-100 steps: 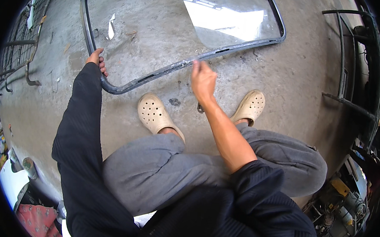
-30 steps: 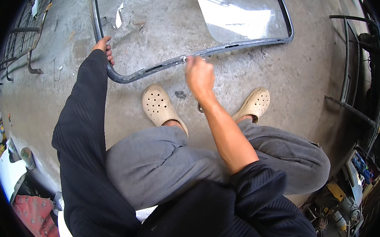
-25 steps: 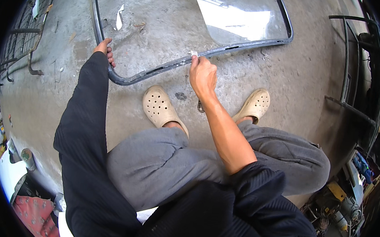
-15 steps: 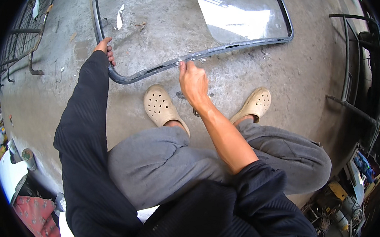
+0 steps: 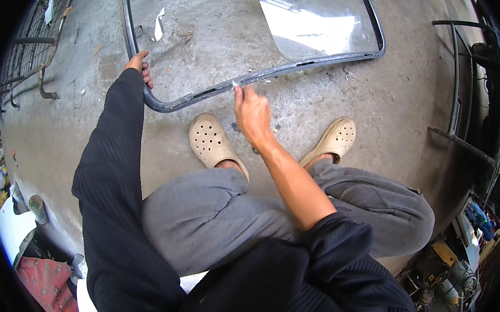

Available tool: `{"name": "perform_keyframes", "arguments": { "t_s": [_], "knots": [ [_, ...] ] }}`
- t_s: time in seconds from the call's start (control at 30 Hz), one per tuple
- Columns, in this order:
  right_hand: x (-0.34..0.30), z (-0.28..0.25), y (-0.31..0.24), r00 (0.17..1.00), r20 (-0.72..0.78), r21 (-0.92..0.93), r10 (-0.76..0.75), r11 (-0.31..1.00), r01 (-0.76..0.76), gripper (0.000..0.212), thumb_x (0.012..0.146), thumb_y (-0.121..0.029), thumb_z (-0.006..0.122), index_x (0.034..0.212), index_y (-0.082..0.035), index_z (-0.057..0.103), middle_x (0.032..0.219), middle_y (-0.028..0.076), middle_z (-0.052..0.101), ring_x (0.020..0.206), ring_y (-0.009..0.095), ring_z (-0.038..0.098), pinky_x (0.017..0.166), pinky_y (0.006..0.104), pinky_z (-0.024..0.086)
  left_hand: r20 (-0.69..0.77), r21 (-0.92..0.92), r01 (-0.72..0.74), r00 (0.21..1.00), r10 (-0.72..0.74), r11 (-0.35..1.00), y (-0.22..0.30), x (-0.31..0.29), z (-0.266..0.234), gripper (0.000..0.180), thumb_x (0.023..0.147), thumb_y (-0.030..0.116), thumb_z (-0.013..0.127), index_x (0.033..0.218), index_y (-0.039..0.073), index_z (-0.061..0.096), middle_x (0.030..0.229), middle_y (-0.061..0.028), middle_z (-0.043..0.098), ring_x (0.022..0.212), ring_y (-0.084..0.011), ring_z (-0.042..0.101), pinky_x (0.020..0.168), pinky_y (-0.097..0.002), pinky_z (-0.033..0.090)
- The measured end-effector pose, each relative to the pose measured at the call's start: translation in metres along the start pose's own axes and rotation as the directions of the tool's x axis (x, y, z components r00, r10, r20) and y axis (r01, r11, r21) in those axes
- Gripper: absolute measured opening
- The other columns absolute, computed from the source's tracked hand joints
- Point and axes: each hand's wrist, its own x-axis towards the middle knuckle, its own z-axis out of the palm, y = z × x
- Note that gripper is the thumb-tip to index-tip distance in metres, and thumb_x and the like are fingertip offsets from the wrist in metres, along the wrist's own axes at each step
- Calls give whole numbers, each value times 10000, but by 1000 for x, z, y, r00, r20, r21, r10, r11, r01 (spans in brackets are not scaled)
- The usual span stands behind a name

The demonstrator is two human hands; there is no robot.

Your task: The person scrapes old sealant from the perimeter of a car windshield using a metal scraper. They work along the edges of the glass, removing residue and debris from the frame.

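Observation:
A dark window frame point(image 5: 193, 96) with rounded corners lies before me, its far edge cut off by the picture. Clear glass point(image 5: 305, 32) fills its right part; through the left part the concrete shows. My left hand point(image 5: 140, 69) is wrapped round the frame's left side, above the near left corner. My right hand point(image 5: 253, 114) is closed in a pinch beside the near rail. A small whitish bit point(image 5: 235, 84) shows at its fingertips against the rail; its kind I cannot make out. Grey-white residue marks the rail there.
My feet in beige clogs point(image 5: 210, 140) stand just this side of the frame. White scraps point(image 5: 159, 25) and crumbs lie on the concrete floor point(image 5: 169, 144). A wire-mesh metal rack point(image 5: 27, 62) is at the left, a dark metal frame point(image 5: 457, 83) at the right. Machine parts point(image 5: 447, 274) crowd the lower right.
My right hand has shifted slightly left and toward me along the near rail, and the whitish bit shows more clearly. My left hand keeps its hold on the frame.

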Motion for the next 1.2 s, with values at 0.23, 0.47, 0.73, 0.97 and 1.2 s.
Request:
{"name": "perform_keyframes", "arguments": {
  "t_s": [0.23, 0.47, 0.73, 0.97, 1.2],
  "knots": [
    [-10, 13, -13, 996, -24, -51, -87, 995, 86, 333, 915, -274, 529, 768, 19, 588, 613, 270, 572, 588, 463, 580, 508, 490, 452, -6, -16, -22, 1000, 22, 1000, -2, -2, 0, 386, 807, 411, 589, 656, 127, 376, 492, -11, 289, 375, -182, 293, 435, -392, 329],
    [-15, 11, -22, 991, 84, -73, -105, 991, 112, 338, 923, -310, 505, 815, -6, 603, 630, 271, 594, 609, 456, 610, 550, 517, 487, -28, -32, -8, 1000, 8, 999, -3, -8, 4, 390, 820, 405, 575, 645, 133, 357, 490, -15, 279, 390, -176, 289, 443, -383, 317],
    [-7, 10, -24, 997, 75, -83, -26, 996, 32, 364, 930, -309, 498, 791, 8, 612, 583, 246, 595, 560, 398, 633, 508, 498, 507, -40, -13, -15, 999, 14, 1000, -2, -11, 4, 388, 822, 417, 569, 654, 137, 360, 489, -14, 275, 394, -180, 294, 448, -383, 319],
    [-1, 6, -18, 999, 44, -8, 30, 1000, -30, 352, 927, -285, 497, 798, 27, 599, 657, 268, 604, 642, 455, 613, 556, 495, 490, -48, -6, -17, 999, 17, 1000, -2, -8, 6, 385, 832, 413, 559, 657, 136, 357, 487, -13, 272, 387, -180, 288, 432, -394, 324],
    [5, -5, -1, 999, 20, -47, -41, 998, 42, 348, 910, -284, 525, 746, 15, 591, 640, 275, 577, 625, 461, 589, 562, 499, 459, 17, -6, 48, 999, -48, 999, -4, 11, -3, 419, 826, 433, 565, 614, 150, 340, 468, -9, 258, 372, -178, 277, 423, -392, 319]
  ]
}}
